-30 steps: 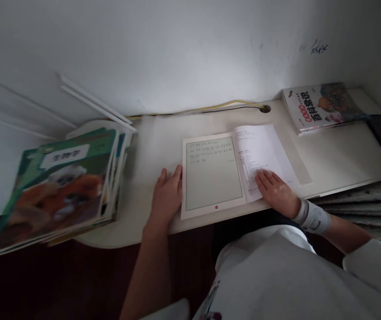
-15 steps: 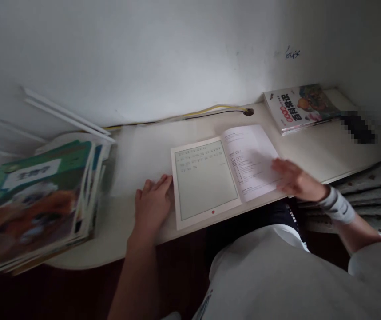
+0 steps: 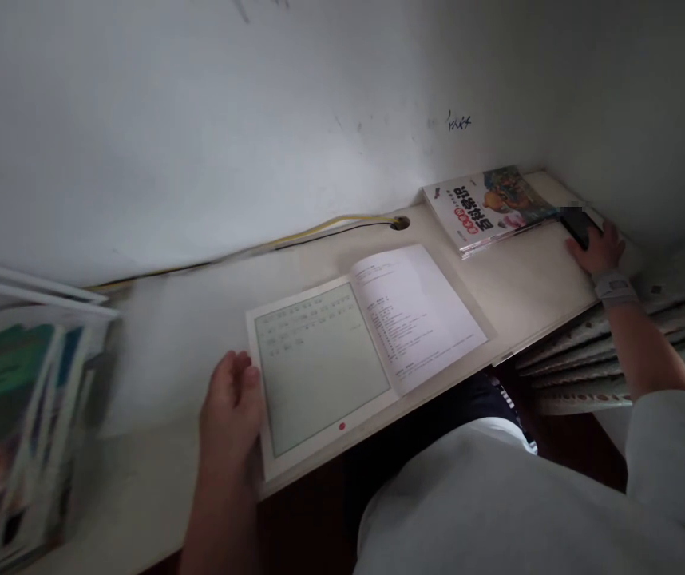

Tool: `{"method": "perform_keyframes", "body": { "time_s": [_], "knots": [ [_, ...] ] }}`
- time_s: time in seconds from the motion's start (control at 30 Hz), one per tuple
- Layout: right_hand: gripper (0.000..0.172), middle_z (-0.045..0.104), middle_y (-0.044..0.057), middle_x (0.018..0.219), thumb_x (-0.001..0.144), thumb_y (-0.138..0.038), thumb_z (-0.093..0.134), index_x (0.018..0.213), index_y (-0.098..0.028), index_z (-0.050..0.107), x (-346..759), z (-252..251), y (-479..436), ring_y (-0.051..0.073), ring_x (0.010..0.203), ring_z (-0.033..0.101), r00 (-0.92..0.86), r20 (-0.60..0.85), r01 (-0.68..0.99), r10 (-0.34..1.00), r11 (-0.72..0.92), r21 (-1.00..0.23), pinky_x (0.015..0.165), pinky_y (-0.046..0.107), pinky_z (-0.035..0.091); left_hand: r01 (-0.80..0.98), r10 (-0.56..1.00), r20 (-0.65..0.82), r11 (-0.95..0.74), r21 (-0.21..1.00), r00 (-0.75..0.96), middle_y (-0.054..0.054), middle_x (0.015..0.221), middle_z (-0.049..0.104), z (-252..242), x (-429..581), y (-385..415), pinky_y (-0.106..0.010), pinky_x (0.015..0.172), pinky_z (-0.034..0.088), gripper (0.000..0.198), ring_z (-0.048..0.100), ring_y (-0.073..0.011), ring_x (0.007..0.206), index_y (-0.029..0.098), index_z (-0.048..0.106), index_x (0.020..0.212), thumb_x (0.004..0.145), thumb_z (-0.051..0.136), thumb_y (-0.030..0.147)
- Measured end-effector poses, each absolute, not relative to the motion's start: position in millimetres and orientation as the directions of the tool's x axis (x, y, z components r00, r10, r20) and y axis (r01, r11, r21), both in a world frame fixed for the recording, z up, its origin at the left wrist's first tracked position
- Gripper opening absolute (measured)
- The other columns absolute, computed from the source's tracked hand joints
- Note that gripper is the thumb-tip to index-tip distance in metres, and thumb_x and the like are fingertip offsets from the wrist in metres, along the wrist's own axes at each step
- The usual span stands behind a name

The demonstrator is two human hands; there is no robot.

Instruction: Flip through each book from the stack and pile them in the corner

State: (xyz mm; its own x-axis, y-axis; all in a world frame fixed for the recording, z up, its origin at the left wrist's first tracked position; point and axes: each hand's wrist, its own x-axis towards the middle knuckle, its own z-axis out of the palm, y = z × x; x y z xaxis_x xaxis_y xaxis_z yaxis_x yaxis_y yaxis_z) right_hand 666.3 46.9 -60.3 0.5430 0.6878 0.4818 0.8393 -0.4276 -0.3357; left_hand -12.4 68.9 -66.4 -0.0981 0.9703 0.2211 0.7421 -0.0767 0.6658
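The left hand (image 3: 231, 407) is resting open, fingers a little curved, against the left edge of one white e-ink tablet (image 3: 318, 371). The tablet is lying on the white desk (image 3: 163, 351), joined at its right side to one printed white page (image 3: 423, 311). The right hand (image 3: 597, 249) is touching one dark phone (image 3: 577, 228), but I cannot tell if it is gripping. One picture book (image 3: 489, 209) is lying just beside the phone, and one blurred stack of books (image 3: 25, 423) is standing far left.
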Motion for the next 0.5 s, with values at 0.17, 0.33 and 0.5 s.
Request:
{"method": "perform_keyframes", "body": {
  "time_s": [0.17,0.33,0.5],
  "knots": [
    [0.052,0.037,0.038,0.138,0.079,-0.047,0.063,0.107,-0.003,0.062,652.5,-49.8,51.2,0.040,0.130,0.029,0.570,0.465,0.820,0.677,-0.505,-0.269,0.097,0.069,0.018,0.593,0.958,0.119,0.060,0.803,-0.259,-0.004,0.137,0.055,-62.8,-7.1,64.5,-0.050,0.109,0.039,0.053,0.052,-0.0276,0.124,0.033,0.044,0.136,0.088,0.045,0.055],
    [0.050,0.045,0.030,0.137,0.086,-0.036,0.056,0.123,-0.002,0.055,534.8,-37.6,48.6,0.033,0.130,0.039,0.200,0.383,0.976,0.902,-0.151,-0.154,0.104,0.055,0.029,0.674,0.967,0.156,0.022,0.738,-0.202,-0.005,0.134,0.057,-71.6,-14.5,72.8,-0.052,0.107,0.039,0.050,0.055,-0.0276,0.120,0.029,0.045,0.136,0.090,0.046,0.048],
    [0.054,0.044,0.017,0.144,0.090,-0.049,0.051,0.132,-0.016,0.052,374.0,-18.1,31.5,0.026,0.136,0.036,-0.617,0.251,0.754,0.746,0.652,-0.084,0.111,0.053,0.024,0.716,0.965,0.190,-0.005,0.698,-0.179,-0.015,0.134,0.055,-69.3,-10.3,70.2,-0.048,0.106,0.041,0.057,0.055,-0.0270,0.120,0.016,0.040,0.140,0.090,0.045,0.042]
  ]
}}
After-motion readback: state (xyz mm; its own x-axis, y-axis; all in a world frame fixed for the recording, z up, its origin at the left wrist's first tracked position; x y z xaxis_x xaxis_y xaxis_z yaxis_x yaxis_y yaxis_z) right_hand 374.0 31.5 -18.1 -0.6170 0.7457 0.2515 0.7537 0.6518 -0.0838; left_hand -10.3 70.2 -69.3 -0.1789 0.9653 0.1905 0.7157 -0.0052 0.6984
